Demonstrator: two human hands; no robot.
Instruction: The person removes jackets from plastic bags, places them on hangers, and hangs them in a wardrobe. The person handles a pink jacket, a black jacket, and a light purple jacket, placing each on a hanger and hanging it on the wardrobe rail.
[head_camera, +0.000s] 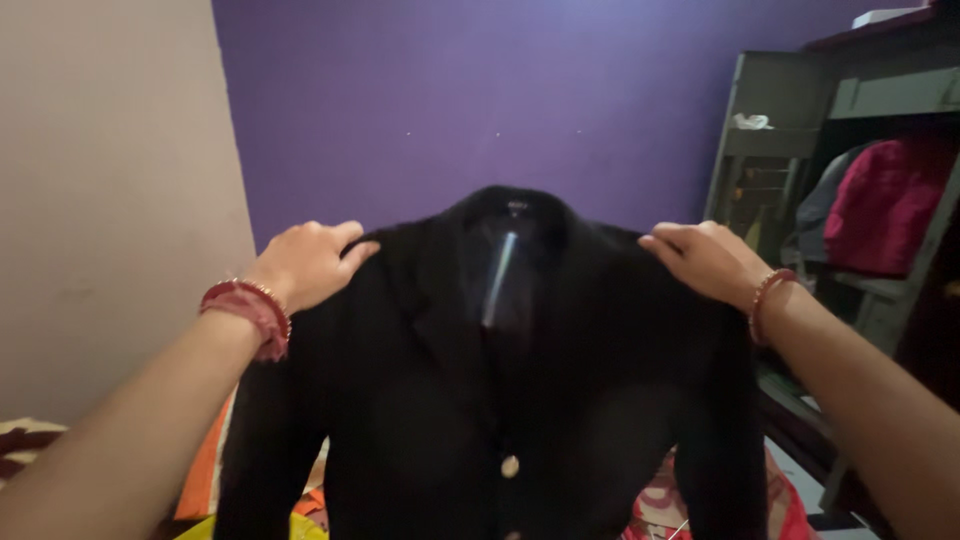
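Head view. A black jacket (500, 380) is held up in mid-air in front of a purple wall (480, 100), front side facing the camera, collar at the top, sleeves hanging down at both sides. The lapels are open at the neck, exposing a dark lining with a pale streak of reflected light. One round pale button (510, 466) sits on the front closure, low on the garment; a second button is partly cut off at the lower frame edge.

The left hand (308, 262) is closed in a narrow grip on the jacket's shoulder at the left of the frame, fingers curled over the top edge. The left wrist carries red bangles (250, 310). The right hand (705, 260) is closed in the same manner on the opposite shoulder, fingers over the top edge. The right wrist carries a thin red bangle (765, 300).

Containers: an open grey metal cupboard (860, 100) stands at the right edge of the frame. On its shelf lies a pink-red garment (885, 205), with a grey one just beside it on the left. The lower shelf contents are too dark to tell.

Beneath the jacket, patterned fabric in orange, yellow and red (690, 505) covers a bed. A beige wall (110, 190) fills the left side.
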